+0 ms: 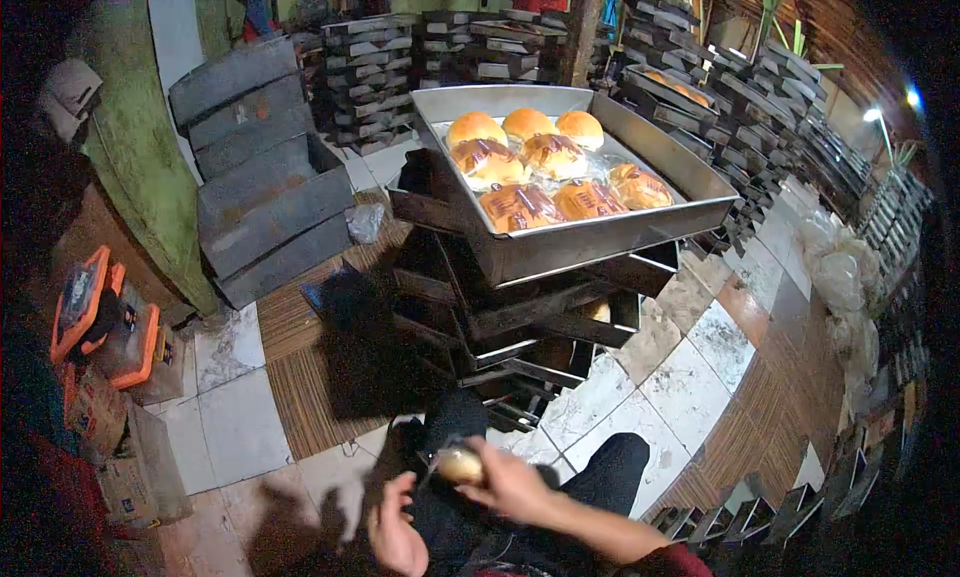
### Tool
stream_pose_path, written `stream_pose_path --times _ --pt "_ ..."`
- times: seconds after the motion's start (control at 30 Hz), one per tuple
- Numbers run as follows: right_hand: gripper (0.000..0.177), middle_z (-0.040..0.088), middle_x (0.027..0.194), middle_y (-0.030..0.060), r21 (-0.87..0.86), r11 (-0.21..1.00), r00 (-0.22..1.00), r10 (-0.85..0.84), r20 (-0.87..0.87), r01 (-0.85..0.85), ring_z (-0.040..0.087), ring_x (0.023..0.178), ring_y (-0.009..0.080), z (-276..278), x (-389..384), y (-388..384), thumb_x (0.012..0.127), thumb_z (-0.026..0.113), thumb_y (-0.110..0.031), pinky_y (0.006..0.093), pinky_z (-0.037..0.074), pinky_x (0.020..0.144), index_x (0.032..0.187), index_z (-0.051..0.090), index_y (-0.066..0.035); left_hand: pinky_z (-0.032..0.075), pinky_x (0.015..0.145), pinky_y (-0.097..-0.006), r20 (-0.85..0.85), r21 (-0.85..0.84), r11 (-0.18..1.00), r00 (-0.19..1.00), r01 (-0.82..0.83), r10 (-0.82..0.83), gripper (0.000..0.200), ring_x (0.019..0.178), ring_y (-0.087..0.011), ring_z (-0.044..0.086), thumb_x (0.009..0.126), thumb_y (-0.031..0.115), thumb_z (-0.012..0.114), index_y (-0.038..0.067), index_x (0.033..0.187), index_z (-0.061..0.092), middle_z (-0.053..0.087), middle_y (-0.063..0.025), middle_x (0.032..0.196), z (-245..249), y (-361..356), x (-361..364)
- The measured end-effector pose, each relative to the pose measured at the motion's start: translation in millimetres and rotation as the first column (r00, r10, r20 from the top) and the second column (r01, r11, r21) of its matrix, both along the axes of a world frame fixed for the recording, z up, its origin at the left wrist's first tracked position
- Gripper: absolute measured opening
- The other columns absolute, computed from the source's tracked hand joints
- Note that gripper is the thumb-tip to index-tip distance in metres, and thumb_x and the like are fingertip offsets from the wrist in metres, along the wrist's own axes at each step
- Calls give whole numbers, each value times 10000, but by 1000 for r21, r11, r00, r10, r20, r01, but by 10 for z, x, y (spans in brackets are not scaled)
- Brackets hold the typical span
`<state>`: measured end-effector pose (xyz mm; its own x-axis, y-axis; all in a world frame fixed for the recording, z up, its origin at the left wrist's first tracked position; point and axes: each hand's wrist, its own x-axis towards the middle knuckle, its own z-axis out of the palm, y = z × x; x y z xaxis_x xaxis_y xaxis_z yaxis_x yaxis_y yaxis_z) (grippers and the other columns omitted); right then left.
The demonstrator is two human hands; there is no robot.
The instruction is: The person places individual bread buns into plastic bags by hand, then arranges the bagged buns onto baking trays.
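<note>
The right hand (515,482) grips a bun (460,465) in its fingers. The left hand (395,532) is just beside it; I cannot tell how its fingers stand.

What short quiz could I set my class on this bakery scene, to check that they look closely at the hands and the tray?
1. True or false: the right hand holds a bun.
2. The metal tray of buns rests on: A the floor; B a stack of trays; C a table.
3. Fill in: the back row of the tray holds ___ bare buns, while the others lie in clear wrap.

Key: 1 true; 2 B; 3 three.
</note>
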<state>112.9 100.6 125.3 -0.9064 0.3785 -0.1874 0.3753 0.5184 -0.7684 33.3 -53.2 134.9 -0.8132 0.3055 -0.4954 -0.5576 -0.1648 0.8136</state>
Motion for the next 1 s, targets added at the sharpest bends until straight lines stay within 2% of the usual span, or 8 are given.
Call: stream_pose_path --times 0.13,0.17,0.27,0.37,0.47,0.6,0.83,1.0 --pt "801 476 1065 149 517 854 834 250 -492 49 494 998 260 1565 100 879 618 788 -359 370 411 851 1150 325 21 345 728 -237 -173 87 996 985 -8 23 263 826 -92 473 868 235 514 61 1055 579 555 7 921 64 -19 -33" --pt "803 485 1107 147 92 991 767 -14 -642 95 494 1022 233 1855 121 1113 598 799 -358 360 407 868 1155 360 19 352 730 -234 -151 29 995 985 91 -86 255 828 -89 478 875 212 501 62 1068 574 557 7 930 51 -31 -18" --pt "639 520 1122 119 78 969 723 -119 -681 233 508 1000 191 3002 -50 1729 742 663 -384 297 389 874 1182 443 24 386 710 -223 -96 56 987 985 149 -143 235 806 -98 516 878 162 502 72 1085 564 562 -7 972 -37 37 82" --pt "426 559 1022 130 103 411 211 -227 -951 906 516 949 175 2985 63 2216 859 548 -286 278 381 860 1126 470 37 394 716 -225 -135 58 989 983 136 -127 224 799 -106 521 878 158 505 64 1072 566 568 -16 962 0 108 110" --pt "193 561 925 113 21 466 89 -125 -988 884 531 850 167 1900 289 1512 910 453 -172 265 400 816 982 496 3 407 727 -238 -271 10 992 956 122 -115 214 803 -115 525 881 154 500 52 1057 566 573 -25 948 0 124 66" --pt "473 468 1173 194 240 968 988 -33 -154 70 464 1065 366 -499 531 409 748 544 -50 398 374 915 1202 413 -37 427 723 -255 -233 -66 967 939 246 -254 203 801 -124 533 887 149 491 38 1037 570 579 -39 924 -163 60 38" --pt "465 326 1343 145 572 616 813 211 543 -542 250 1269 360 -1448 871 -222 821 433 -173 578 177 1001 1280 377 -124 453 694 -253 -128 30 862 857 507 -499 158 791 -140 567 878 91 478 10 994 551 587 -72 943 -519 305 300" --pt "283 456 1213 144 700 714 1000 13 -7 -4 295 1247 330 -1668 908 -294 794 444 -161 462 226 1028 1034 557 -63 452 693 -253 -97 66 854 855 517 -510 150 787 -139 563 871 105 499 11 974 556 593 -71 935 -617 386 378"
